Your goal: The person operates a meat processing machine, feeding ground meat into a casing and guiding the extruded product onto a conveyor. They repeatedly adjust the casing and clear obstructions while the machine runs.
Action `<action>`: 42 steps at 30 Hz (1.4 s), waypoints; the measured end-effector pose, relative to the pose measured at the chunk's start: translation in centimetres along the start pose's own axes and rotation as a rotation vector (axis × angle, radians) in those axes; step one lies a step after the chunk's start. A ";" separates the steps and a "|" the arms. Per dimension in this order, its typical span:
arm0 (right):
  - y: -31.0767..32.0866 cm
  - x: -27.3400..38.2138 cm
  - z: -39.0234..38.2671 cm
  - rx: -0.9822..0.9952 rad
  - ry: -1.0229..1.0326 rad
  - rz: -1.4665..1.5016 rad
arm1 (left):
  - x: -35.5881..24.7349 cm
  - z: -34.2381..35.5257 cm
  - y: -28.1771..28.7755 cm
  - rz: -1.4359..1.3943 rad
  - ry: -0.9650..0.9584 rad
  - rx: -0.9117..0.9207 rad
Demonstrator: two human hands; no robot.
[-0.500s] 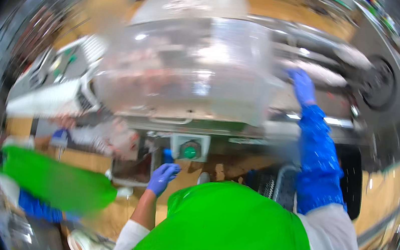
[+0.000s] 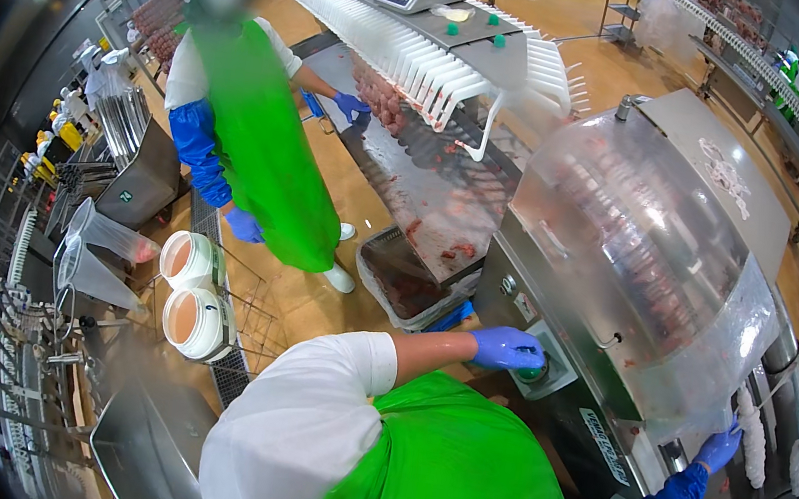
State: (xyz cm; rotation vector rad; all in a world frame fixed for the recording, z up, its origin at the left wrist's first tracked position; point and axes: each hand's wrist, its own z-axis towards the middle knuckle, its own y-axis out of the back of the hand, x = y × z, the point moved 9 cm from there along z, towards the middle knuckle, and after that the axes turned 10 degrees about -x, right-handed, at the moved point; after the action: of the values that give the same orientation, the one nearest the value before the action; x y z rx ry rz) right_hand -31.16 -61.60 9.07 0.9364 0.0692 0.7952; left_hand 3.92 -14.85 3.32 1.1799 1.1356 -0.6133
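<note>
At the machine's front, the left hand bends over the green knob, apparently to work it; grip closure cannot be told. At the machine's right end, the right hand, grip likewise unclear, is beside a white tube, perhaps for guiding.

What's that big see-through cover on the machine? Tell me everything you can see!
The see-through cover looks like shiny plastic, rounded like a dome, with bright glare and reddish specks. It lies over the top of the metal machine, and rows of pinkish pieces show blurrily through it. A clear sheet hangs at its end, near the right hand; I can't tell if they touch.
</note>
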 end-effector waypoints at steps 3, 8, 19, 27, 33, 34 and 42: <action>2.9 2.3 -1.1 0.078 -0.211 0.252 | -2.0 0.5 -1.2 -0.014 -0.004 0.064; 8.7 5.4 0.9 0.223 -0.232 0.522 | -11.6 2.3 -4.5 0.007 -0.275 0.175; 25.1 17.6 7.3 -0.055 -0.204 0.651 | -34.9 14.6 -14.2 -0.231 -0.646 0.134; 20.8 32.1 -2.2 -0.239 0.283 0.525 | -34.6 26.8 -11.2 -0.860 0.091 0.442; 22.4 20.4 3.5 -0.214 0.145 0.223 | -34.3 31.7 3.0 0.442 -0.318 -0.014; 22.7 18.9 5.4 -0.345 0.216 0.114 | -33.7 32.5 3.9 0.549 -0.327 -0.008; 14.0 11.6 15.7 0.330 0.179 -0.516 | -34.2 33.5 5.7 0.888 -0.609 -0.107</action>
State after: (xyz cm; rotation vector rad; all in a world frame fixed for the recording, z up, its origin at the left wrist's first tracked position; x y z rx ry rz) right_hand -24.96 -60.43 32.21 1.0924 0.5902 0.3879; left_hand 8.60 -50.10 35.91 1.1515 0.0763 -0.1780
